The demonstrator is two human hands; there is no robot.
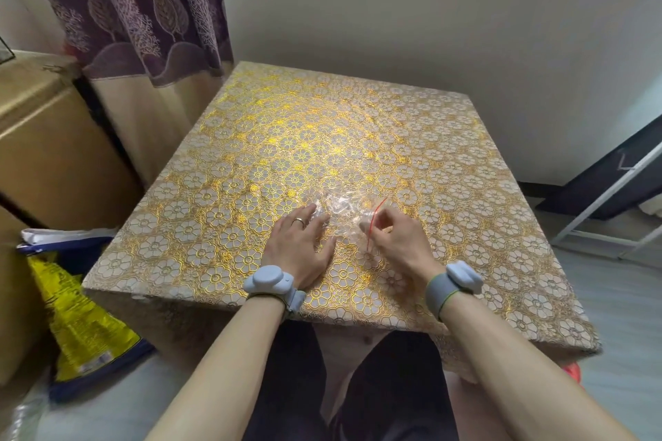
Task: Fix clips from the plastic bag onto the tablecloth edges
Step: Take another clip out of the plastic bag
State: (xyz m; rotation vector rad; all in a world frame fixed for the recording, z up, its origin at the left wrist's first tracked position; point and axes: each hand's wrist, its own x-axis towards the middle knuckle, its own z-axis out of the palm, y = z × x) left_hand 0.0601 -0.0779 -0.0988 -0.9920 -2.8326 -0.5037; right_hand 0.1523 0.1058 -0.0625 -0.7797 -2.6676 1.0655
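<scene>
You are pressing your left hand (300, 243) flat, fingers straight, onto the clear plastic bag (342, 207), bag lying on the gold floral tablecloth (322, 125) toward its near edge, your right hand (392, 238) pinching the bag's red-striped mouth, contents too blurred to tell.

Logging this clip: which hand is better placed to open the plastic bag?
Likely right. The right hand pinches the plastic bag at its red seal strip; the left hand lies flat on it, pinning it.

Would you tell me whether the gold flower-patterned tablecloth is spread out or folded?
Spread out: the gold flower-patterned tablecloth lies flat with its pattern fully showing, and it drapes down past the near and left edges.
</scene>
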